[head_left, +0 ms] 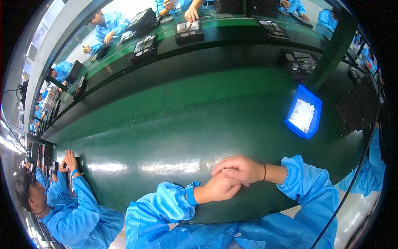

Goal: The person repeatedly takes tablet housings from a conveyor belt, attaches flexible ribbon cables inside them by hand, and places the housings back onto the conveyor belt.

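My hands are clasped together above the near part of the green bench (166,145). My right hand (243,169), with a dark band at its wrist, lies over my left hand, its fingers wrapped around the back of it. Beneath it my left hand (217,189) is loosely closed, with a blue strap (190,194) at its wrist; some of its fingers are hidden. No object shows in either hand. Beyond them to the right, a blue bin (313,118) holds a heap of small white pieces (302,115).
A raised shelf (224,35) along the far side carries several black trays with parts (189,32). On the right are stacked black trays (358,103), a green post (333,52) and a black cable (352,182). A co-worker (78,216) sits close on my left; others work across the bench.
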Available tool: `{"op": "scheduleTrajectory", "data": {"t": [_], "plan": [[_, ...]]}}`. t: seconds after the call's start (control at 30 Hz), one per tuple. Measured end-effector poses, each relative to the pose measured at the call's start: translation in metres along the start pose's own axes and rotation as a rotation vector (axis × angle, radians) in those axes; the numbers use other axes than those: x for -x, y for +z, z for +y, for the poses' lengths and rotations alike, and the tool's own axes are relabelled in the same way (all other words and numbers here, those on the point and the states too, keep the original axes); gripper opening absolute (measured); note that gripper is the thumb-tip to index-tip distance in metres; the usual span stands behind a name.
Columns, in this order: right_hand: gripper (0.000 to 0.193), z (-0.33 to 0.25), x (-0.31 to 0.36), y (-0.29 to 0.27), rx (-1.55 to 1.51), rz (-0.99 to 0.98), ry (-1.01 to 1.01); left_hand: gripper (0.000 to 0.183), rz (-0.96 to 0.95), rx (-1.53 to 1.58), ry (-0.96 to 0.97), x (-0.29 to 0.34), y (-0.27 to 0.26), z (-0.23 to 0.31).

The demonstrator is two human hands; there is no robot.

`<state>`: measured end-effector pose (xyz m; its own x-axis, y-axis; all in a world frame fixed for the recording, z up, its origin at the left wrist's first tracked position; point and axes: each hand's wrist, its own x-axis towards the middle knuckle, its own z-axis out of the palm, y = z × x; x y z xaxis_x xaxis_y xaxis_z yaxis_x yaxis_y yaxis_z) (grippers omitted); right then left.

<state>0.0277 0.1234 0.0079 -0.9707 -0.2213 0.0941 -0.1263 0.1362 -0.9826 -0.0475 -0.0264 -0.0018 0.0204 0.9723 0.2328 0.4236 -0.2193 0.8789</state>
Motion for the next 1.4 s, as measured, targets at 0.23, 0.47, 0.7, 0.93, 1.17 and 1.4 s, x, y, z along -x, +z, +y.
{"op": "scheduleTrajectory", "data": {"t": [0.23,0.47,0.7,0.93,1.17,1.4], "plan": [[0.029,-0.001,0.002,0.001,0.008,0.01,-0.013,0.026,-0.01,-0.014,0.006,0.0,0.001,0.0],[0.026,-0.005,-0.005,-0.009,0.01,-0.094,0.112,0.027,-0.002,-0.008,-0.003,-0.001,0.0,0.002],[0.02,-0.052,-0.044,-0.094,0.74,-0.118,-0.05,0.023,0.052,0.003,0.05,-0.004,-0.003,-0.004],[0.03,-0.035,-0.056,-0.324,1.366,0.368,0.333,0.016,0.066,0.044,0.13,-0.005,0.002,-0.006],[0.04,0.065,0.004,-0.511,1.562,0.473,0.885,0.016,0.103,0.074,0.046,-0.006,0.006,-0.004],[0.029,0.074,0.093,-0.605,0.572,0.771,0.804,0.016,0.053,0.13,0.177,0.009,-0.001,-0.012]]}}
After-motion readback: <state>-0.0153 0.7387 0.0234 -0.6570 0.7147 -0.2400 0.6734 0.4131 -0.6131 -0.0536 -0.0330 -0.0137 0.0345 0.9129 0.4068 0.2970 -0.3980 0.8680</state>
